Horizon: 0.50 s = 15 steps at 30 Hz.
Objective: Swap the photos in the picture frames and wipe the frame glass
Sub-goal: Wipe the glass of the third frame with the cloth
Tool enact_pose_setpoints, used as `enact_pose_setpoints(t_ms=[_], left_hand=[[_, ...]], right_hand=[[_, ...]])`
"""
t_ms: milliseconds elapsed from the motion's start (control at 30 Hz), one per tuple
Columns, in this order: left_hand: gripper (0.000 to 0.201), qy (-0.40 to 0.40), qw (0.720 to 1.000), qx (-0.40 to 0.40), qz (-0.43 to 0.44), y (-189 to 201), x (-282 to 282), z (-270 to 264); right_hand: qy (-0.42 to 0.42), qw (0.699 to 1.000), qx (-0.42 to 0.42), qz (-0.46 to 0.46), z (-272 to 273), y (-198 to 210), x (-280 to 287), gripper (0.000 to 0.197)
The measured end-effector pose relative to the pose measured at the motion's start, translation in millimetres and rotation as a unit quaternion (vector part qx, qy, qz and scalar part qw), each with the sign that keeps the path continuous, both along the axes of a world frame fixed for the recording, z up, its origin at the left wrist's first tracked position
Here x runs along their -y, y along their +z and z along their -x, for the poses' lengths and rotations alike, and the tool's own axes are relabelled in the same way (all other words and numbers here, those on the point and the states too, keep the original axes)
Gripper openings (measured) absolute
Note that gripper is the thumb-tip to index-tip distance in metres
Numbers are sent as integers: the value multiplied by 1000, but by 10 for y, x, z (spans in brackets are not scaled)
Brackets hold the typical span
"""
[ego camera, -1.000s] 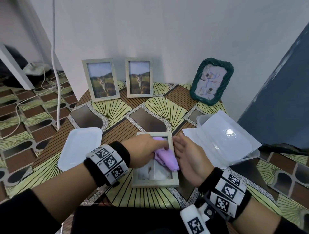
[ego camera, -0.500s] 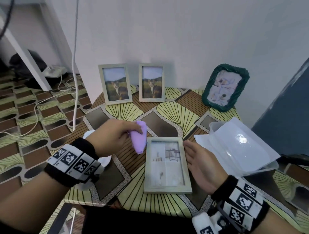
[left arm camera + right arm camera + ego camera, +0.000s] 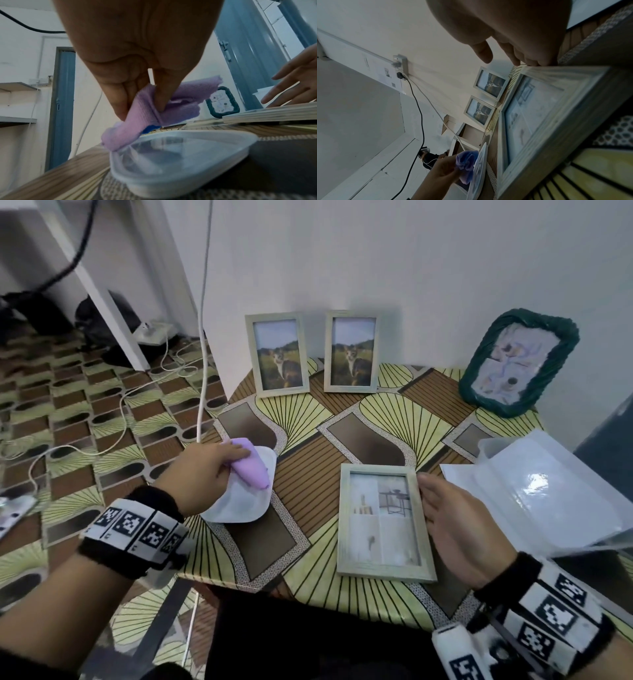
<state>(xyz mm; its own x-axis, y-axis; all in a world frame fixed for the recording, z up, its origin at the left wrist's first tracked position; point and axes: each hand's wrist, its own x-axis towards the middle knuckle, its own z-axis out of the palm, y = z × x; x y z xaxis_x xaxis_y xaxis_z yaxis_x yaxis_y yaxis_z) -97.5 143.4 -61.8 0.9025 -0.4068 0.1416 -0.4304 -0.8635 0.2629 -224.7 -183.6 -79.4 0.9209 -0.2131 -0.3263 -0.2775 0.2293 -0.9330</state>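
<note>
Left hand (image 3: pixel 209 463) pinches the purple cloth (image 3: pixel 248 470) over the white plastic lid (image 3: pixel 239 505). Centre, the pale frame (image 3: pixel 383 520) lies flat on the table (image 3: pixel 308 474). Right hand (image 3: pixel 459 522), fingers straight, touches its right edge.

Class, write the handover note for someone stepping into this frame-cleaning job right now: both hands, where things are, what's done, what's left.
Left hand pinches the purple cloth over the white plastic lid at the table's left edge.
Right hand, fingers straight, rests against the right side of the flat frame, which lies face up with an interior photo.
Two cat-photo frames and a green frame stand at the wall.
Done: cannot be told from here which glass is wiped.
Left: set the cloth down, stand the flat frame up; check the remaining frames.
</note>
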Motion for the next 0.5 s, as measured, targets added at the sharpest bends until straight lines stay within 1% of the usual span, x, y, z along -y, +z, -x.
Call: enact_pose_setpoints(t_ms=[67,200,267,333,400,433,500], left_hand=[[45,-5,1000,-21,-6,-16,-27,26],[33,-36,993,-96,-64,-53,26,85],[42,-33,990,-117,-72,-52,50,97],[57,-33,986,-141,-82,-72,79,112],[62,-18,986,-130,-102,-114,116,138],[60,-4,988,-112,-109,-133,140,145],[52,21,989,-88,-121,-151,191,142]], right_hand=[[-8,1000,-3,-16,18,29,-10,30],[-34,998,-6,-55,44,61,6,25],[-51,996,-13,-65,42,56,24,20],[-65,995,-17,-76,35,39,53,20],[-83,992,-18,-95,15,19,96,32],[-92,990,-20,-106,5,11,119,36],[-102,987,-24,-121,-8,-6,174,36]])
